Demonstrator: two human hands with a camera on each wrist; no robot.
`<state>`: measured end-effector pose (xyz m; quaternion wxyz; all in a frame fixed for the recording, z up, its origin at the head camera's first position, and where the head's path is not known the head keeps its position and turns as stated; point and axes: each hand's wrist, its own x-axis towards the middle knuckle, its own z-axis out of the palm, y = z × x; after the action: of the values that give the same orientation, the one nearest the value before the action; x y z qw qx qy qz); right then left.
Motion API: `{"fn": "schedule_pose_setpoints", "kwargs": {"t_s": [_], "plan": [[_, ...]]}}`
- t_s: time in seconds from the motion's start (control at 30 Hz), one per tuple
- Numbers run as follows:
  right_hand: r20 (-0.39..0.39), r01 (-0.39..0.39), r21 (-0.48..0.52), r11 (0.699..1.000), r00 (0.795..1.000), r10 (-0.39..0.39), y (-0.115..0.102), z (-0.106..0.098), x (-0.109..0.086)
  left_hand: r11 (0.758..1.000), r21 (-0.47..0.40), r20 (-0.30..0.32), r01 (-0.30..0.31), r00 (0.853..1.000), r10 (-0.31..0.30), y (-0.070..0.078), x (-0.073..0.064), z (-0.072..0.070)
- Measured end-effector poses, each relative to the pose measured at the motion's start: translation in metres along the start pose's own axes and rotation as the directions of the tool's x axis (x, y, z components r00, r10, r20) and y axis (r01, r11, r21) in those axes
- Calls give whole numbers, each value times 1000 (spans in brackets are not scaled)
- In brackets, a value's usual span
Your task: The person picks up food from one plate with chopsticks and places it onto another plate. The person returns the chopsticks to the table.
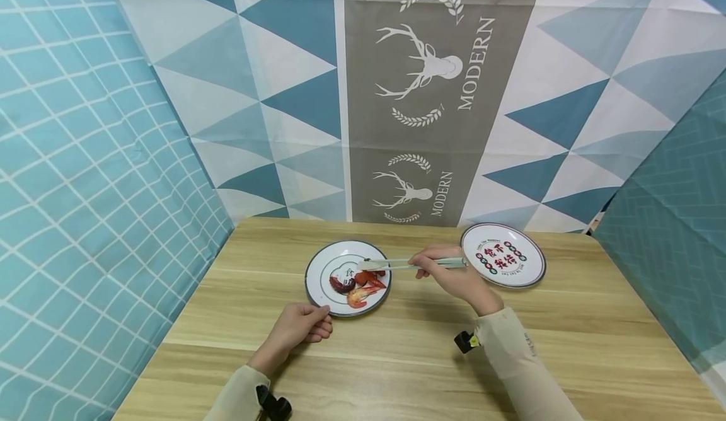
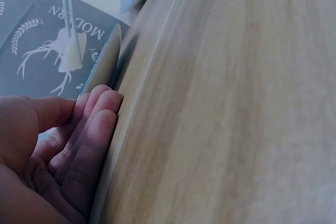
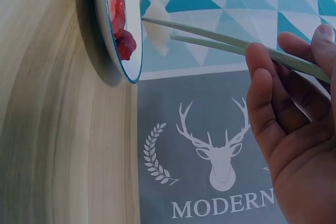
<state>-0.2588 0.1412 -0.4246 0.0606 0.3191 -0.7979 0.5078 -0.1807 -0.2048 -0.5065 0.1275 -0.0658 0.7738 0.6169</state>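
Note:
In the head view a white plate [image 1: 319, 282] with a dark rim stands left of the table's middle. My left hand [image 1: 297, 325] pinches its near rim, thumb on top and fingers below. A shrimp [image 1: 363, 296], a dark red curved piece [image 1: 341, 285] and other reddish food lie on it. My right hand [image 1: 454, 277] holds pale green chopsticks [image 1: 404, 264] from the right. Between their tips is a white piece of food [image 3: 157, 27], which the right wrist view shows raised beyond the plate's rim; its kind is unclear.
A second white plate [image 1: 533, 272] with red printed characters stands at the back right, behind my right hand. Both rest on a wooden table [image 1: 397, 370]. Patterned cloth walls [image 1: 306, 93] enclose its back and sides. A small black device [image 1: 466, 341] sits at my right wrist.

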Motion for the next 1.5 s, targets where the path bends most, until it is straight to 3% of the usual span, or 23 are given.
{"fn": "schedule_pose_setpoints", "kwargs": {"t_s": [0.53,1.03,1.5], "plan": [[1,-10,-65,998,1000,10,-7,19,8,1000,-6,-6,9,1000,-9,1,-1,0],[5,94,-2,996,996,-94,4,38,14,1000,-11,-5,8,1000,-8,-2,0,0],[42,152,-3,988,988,-151,12,49,20,1000,-22,10,-11,1000,11,-2,1,0]]}}
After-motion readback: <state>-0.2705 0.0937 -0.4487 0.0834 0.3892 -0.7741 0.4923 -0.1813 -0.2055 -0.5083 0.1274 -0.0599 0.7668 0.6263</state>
